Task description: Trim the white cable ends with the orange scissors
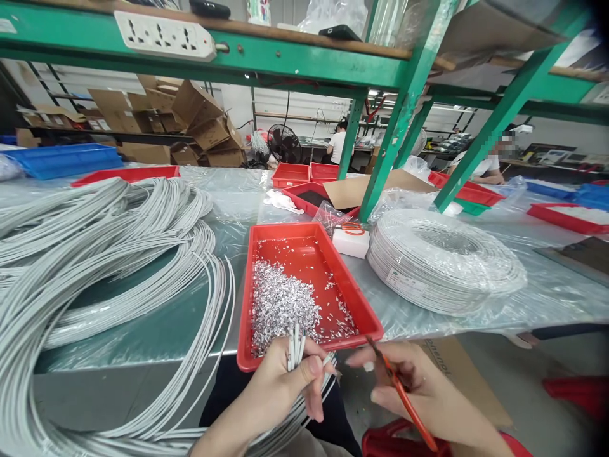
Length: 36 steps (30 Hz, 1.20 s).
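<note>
My left hand is closed round a bunch of white cables, their cut ends sticking up past the thumb. The cables run down under the wrist over my lap. In my right hand lies a pair of orange-handled snips, its dark tip pointing up and left; the exact jaw shape is hard to make out. The right fingers are a short way from the cable ends and partly blurred. Just beyond both hands stands a red tray, with a heap of small silvery scraps mostly on its left side.
Large loops of white cable cover the table's left. A plastic-wrapped cable coil sits at right, beside a white box bearing orange-handled scissors. A green post rises behind the tray. Other people are in the background.
</note>
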### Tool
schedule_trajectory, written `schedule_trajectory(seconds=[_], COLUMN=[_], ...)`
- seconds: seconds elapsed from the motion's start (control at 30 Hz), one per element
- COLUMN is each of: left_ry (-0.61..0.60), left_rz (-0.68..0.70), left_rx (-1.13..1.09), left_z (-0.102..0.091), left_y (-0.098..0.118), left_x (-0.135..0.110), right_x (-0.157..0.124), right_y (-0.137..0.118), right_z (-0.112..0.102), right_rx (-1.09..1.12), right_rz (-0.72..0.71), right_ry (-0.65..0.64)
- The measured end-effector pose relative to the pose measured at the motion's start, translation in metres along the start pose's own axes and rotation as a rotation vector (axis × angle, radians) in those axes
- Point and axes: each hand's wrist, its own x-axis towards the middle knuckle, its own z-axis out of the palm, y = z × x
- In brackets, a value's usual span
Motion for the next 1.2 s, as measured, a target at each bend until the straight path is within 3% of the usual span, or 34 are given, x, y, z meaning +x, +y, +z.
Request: schedule_trajectory(seconds=[0.1, 0.3, 0.53, 0.6, 0.77, 1.03, 1.2], left_ry=[0.027, 0.086, 0.060, 0.079, 0.153, 0.051, 0.105], left_rz=[0.022, 0.053, 0.103, 0.109, 0.121, 0.073, 0.041], left_rx=[0.123, 0.264, 0.231, 0.212, 0.282, 0.112, 0.049], left_z=[0.006, 0.005, 0.004, 0.004, 0.004, 0.004, -0.001], left_y=[0.001, 0.000, -0.013, -0.014, -0.015, -0.013, -0.018], left_x=[-0.002, -0.003, -0.002, -0.001, 0.002, 0.002, 0.004], right_x=[0.017, 0.031, 0.031, 0.032, 0.032, 0.035, 0.039], right_y=[0.000, -0.003, 0.009, 0.009, 0.008, 0.017, 0.013], right_z=[0.028, 0.049, 0.059, 0.060, 0.056, 0.062, 0.052], right_rx=[0.326, 0.570, 1.002, 1.000, 0.756, 0.889, 0.670], right_rz=[-0.032, -0.006, 0.152, 0.153, 0.062, 0.159, 0.040], right_ry=[0.143, 0.161, -0.002, 0.003, 0.223, 0.003, 0.224])
